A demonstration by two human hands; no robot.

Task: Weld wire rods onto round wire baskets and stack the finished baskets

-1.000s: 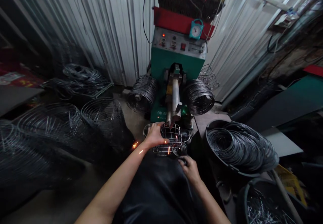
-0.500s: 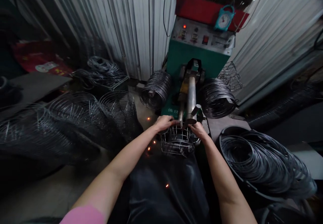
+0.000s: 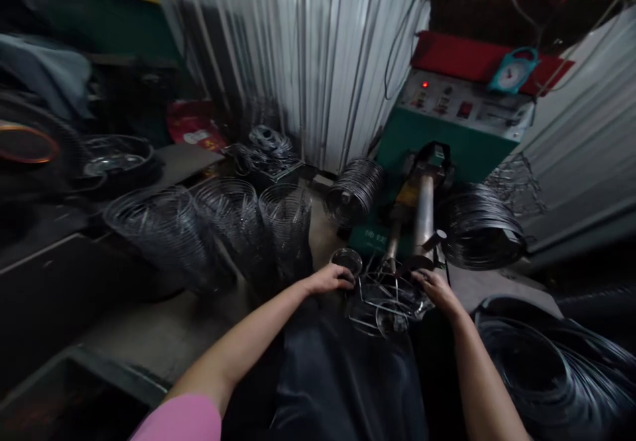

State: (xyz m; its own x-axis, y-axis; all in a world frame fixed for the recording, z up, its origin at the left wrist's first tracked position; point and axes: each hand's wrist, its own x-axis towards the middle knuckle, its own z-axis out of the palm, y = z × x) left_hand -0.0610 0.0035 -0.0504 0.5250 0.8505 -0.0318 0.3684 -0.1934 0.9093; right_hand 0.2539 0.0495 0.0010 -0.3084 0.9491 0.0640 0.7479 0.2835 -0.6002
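Metal wall (image 3: 322,63) behind. Frame (image 3: 386,306) is placed under the rod (image 3: 424,212) of the machine (image 3: 447,133); its right edge seems grasped by the right hand's fingers (image 3: 422,277), apparently for steadiness. Left hand (image 3: 328,279) is curled beside it; grip can't be told.

One head-worn camera, looking forward and steeply down over a black apron (image 3: 348,375). Apron and both forearms (image 3: 248,332) are showing closest, along the bottom. Left hand (image 3: 330,278), right hand (image 3: 436,289) and wire frame (image 3: 387,307) are sitting at middle range, below and right of centre. Spot welder (image 3: 462,140) is standing just beyond, leaning right in a tilted view; corrugated wall (image 3: 308,63) is backing it. Wide view is stretching toward the edges; wire coil (image 3: 561,361) is running off right, blurred.
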